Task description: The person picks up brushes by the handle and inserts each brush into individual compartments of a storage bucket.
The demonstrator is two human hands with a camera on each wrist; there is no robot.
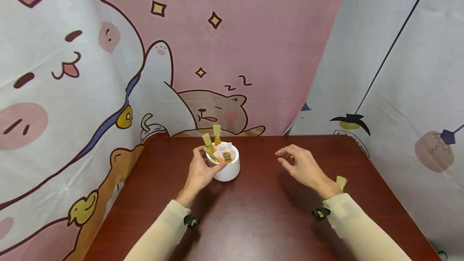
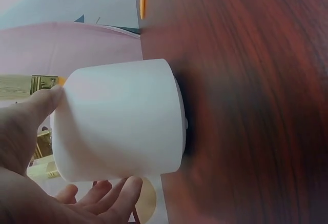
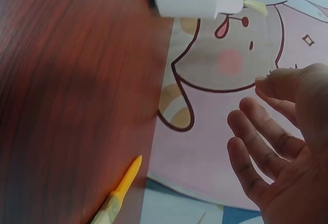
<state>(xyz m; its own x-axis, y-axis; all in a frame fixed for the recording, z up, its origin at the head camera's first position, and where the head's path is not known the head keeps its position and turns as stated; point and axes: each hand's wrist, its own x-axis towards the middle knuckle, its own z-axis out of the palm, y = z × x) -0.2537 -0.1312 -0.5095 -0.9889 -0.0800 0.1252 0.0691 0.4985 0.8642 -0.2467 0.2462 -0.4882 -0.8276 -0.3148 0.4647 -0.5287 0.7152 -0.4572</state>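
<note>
My left hand grips a white round holder at the left part of the table, thumb on the near rim and fingers round the left side. Several paint brushes with pale bristles stand in its compartments, some tilted, some bristles barely above the rim. In the left wrist view the thumb and fingers touch the holder's white wall. My right hand hovers over the table with loosely bent fingers and holds nothing. Beneath it lies a paint brush with an orange handle, partly hidden in the head view by the hand and wrist.
The dark red-brown table reaches back to a cartoon-printed cloth. Pale brush bristles show beside the right wrist. Small yellow tips peek out by the right fingers; whether they belong to one brush or more, I cannot tell.
</note>
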